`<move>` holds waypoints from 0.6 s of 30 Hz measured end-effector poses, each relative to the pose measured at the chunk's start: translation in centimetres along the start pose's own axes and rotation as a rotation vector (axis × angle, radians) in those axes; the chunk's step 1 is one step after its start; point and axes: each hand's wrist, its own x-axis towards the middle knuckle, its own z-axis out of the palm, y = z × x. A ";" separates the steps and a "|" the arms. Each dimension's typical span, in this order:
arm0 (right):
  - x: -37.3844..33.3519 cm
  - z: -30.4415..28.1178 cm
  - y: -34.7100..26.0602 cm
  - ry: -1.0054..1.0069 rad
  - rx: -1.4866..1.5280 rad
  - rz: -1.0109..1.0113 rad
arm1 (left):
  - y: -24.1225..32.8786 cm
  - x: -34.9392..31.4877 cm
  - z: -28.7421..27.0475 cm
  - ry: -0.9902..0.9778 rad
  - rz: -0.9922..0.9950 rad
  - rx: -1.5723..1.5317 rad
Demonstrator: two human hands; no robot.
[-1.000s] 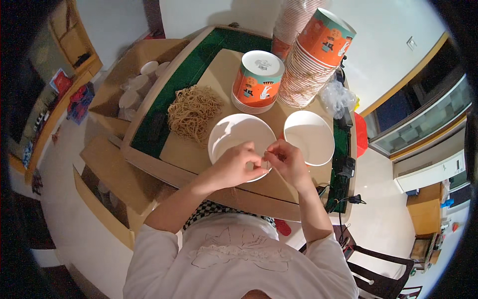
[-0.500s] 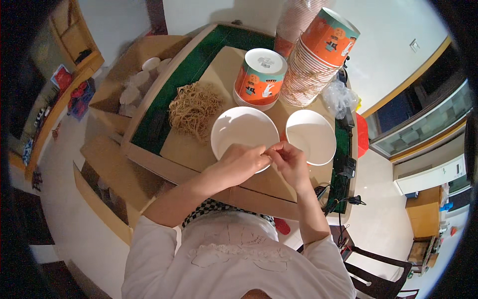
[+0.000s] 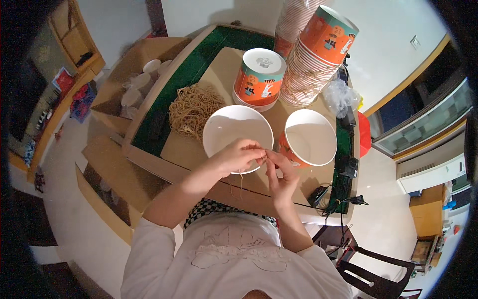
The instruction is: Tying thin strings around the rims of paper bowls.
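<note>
My left hand (image 3: 236,158) and my right hand (image 3: 282,175) meet fingertip to fingertip over the front rim of an upright white paper tub (image 3: 236,124). Both pinch a thin tan string (image 3: 241,180), whose loose end dangles below my left fingers. The exact spot they grip is too small to make out. Just right of my hands a second paper tub (image 3: 311,137), orange outside and white inside, stands tilted in view with its mouth open. A tangled heap of tan string (image 3: 194,109) lies to the left on the cardboard.
Behind the tubs stands an upside-down orange and teal tub (image 3: 259,82), beside a tall nested stack of tubs (image 3: 309,70). A clear plastic bag (image 3: 341,97), adapters and cables (image 3: 347,167) line the table's right side. Open cardboard boxes (image 3: 112,87) stand left; a dark chair (image 3: 376,276) is lower right.
My hands have turned and my right hand has come slightly lower and left. The dangling string end now shows below my left fingers. The front tub sits slightly further left.
</note>
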 end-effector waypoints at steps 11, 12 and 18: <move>-0.1 -0.2 0.2 -0.045 0.026 0.122 | 0.0 -0.5 0.5 0.211 0.288 0.492; -0.1 -0.3 0.5 -0.042 0.025 0.123 | 0.3 -0.8 0.9 0.214 0.330 0.529; 0.6 -0.6 0.8 -0.073 -0.011 0.097 | 0.1 -1.1 1.3 0.247 0.350 0.461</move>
